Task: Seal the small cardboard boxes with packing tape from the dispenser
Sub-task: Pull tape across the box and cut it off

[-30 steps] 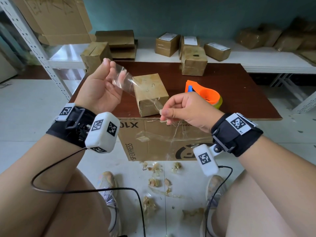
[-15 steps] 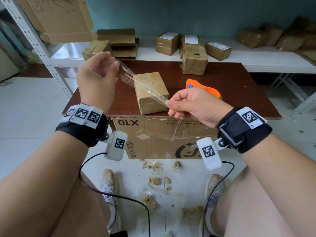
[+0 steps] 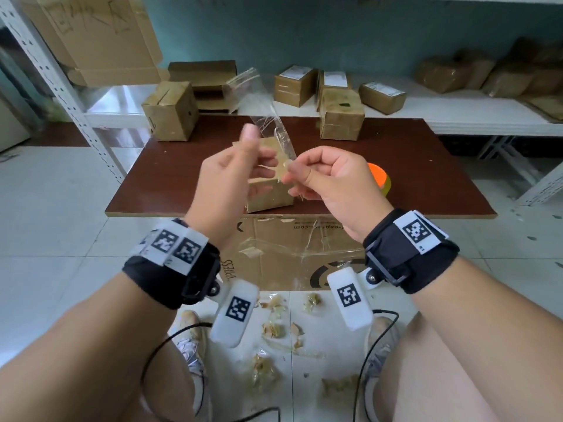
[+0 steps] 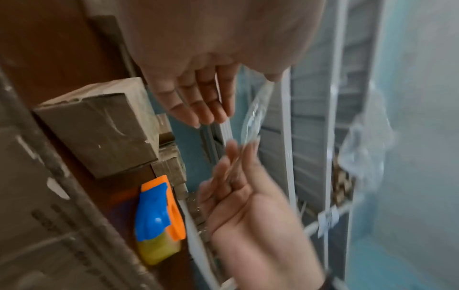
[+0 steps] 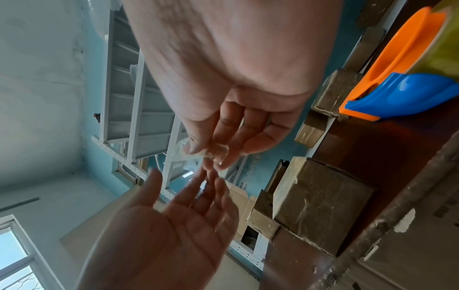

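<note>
A clear tape strip point(image 3: 275, 129) stands crumpled above a small brown box point(image 3: 268, 193); the orange dispenser point(image 3: 379, 178) lies beside it.

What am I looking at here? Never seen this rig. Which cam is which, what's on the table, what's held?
No robot: a person's two bare hands, with a camera strapped to each wrist and one on the head. The wide picture is the head view, looking down at the brown table. The other two look along each hand at its fingers.

On the table stand small cardboard boxes: the nearest box behind the hands, two more farther back. The orange and blue tape dispenser lies to the right.

The right hand pinches one end of a loose clear tape strip, which stands up above the fingers. The left hand is open beside it, thumb up, gripping nothing.
</note>
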A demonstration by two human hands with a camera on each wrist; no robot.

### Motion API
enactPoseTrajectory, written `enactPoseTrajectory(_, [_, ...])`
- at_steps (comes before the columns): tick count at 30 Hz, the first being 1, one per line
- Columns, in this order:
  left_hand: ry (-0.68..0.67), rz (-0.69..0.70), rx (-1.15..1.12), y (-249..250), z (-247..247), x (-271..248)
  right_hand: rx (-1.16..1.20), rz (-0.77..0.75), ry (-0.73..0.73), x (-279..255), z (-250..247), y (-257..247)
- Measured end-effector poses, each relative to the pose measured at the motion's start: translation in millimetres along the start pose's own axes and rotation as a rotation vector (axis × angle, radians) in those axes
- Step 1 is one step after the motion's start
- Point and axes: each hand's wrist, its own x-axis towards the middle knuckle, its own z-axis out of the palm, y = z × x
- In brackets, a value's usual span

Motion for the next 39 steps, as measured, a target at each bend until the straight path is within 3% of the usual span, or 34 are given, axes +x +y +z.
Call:
enactPoseTrajectory(2, [-0.045,0.152,0.080,-6,4,-1,-0.016,0.001,0.002,0,4,2])
enactPoseTrajectory(4, [-0.017,0.196,0.065,-10,6,-1,-0.034,0.012,-0.005,0,7,4])
enactPoseTrajectory(12, [-0.004,0.171,0.030,-11,0,7,-0.234,-0.022,0.010,4,8,9])
enactPoseTrajectory(17, [-0.136,0.120,0.051,-10,-8,11,-0.043,-0.013,-0.024,4,9,0])
enactPoseTrajectory(23, [-0.190,0.098,0.127,-11,-13,11,0.087,0.099,-0.023,7,9,-4])
enactPoseTrajectory(39, [-0.182,0.096,0.203,-9,-18,7,0.128,0.145,-0.104,9,10,2])
